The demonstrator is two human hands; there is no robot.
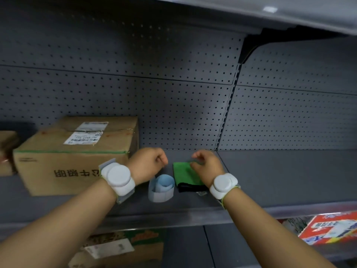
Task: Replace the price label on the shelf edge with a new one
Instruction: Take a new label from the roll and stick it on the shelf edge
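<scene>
Head view: both hands, left (pixel 148 163) and right (pixel 205 164), hover loosely curled and empty over the shelf (pixel 270 176), preparing; next, take a label from the roll (pixel 161 188).

Dim cool light, soft blur, wide-angle bending at edges

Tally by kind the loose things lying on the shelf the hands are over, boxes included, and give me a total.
Cardboard boxes: 2, the large cardboard box and another, cut off by the left edge
Pale blue label strip rolls: 1
Green cloths: 1
Black items under the cloth: 1
Small scraps: 1
Total: 6
</scene>
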